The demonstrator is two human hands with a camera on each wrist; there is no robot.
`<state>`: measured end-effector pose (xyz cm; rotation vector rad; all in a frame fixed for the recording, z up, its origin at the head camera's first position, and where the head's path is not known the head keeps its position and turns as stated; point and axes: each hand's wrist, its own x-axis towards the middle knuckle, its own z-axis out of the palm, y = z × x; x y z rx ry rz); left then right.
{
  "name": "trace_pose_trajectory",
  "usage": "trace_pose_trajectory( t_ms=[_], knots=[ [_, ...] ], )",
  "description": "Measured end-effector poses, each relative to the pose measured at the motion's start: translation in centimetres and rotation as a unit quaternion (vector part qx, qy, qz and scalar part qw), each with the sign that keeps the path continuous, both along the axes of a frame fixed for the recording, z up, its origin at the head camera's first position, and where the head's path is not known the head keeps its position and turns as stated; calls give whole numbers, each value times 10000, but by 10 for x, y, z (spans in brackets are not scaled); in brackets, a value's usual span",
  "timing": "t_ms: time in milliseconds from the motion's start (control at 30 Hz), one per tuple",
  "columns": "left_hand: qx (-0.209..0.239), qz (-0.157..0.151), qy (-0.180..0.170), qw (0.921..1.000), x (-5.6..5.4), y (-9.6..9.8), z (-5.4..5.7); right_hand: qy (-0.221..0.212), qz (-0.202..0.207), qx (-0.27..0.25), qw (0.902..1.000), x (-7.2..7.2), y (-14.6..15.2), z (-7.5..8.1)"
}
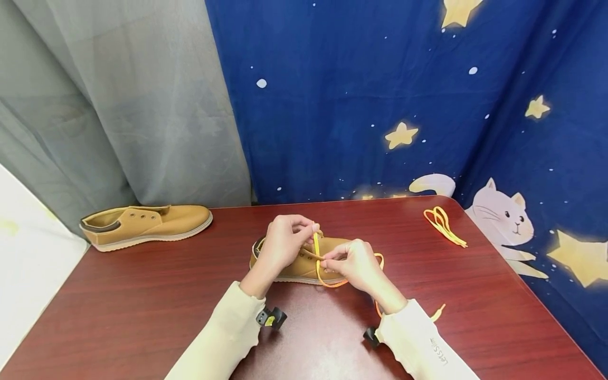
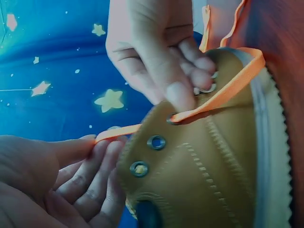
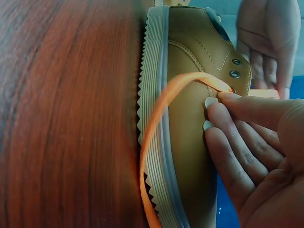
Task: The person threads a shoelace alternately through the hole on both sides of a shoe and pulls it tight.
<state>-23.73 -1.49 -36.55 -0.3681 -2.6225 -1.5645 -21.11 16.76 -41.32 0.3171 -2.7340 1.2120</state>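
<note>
Cream sleeves (image 1: 223,332) come in closest. Person's got the left hand's (image 1: 285,240) grip pinching a stretch of yellow-orange lace (image 1: 316,243) that runs through an eyelet of the tan shoe (image 1: 299,267) lying sideways just past the wrists. Right hand's (image 1: 353,264) grip is pinched at the shoe's flap beside that same eyelet; can't tell if it's got lace too. Rest of the lace loops by the toe, partly blocked by the right forearm. Second shoe (image 1: 147,227) sits back left on the surface (image 1: 190,295), bundled lace (image 1: 442,227) back right. Both forearms angle inward, hands nearly touching.
</note>
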Motion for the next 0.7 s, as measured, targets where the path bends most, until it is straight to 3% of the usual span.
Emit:
trace_pose_trajectory(
  t_ms=[167,400,600,700],
  knots=[
    [498,-244,-189,9983,-3,-1,11,-6,-37,-32,10000,0,-1,0],
    [630,-491,-313,9963,-5,-8,33,-44,-9,-25,10000,-1,-1,2],
    [814,-1024,-797,9882,-4,-16,46,-131,36,-67,9999,0,0,2],
    [1073,-1059,-932,9842,-4,-20,52,-123,21,-63,9999,1,0,2]
  ],
)
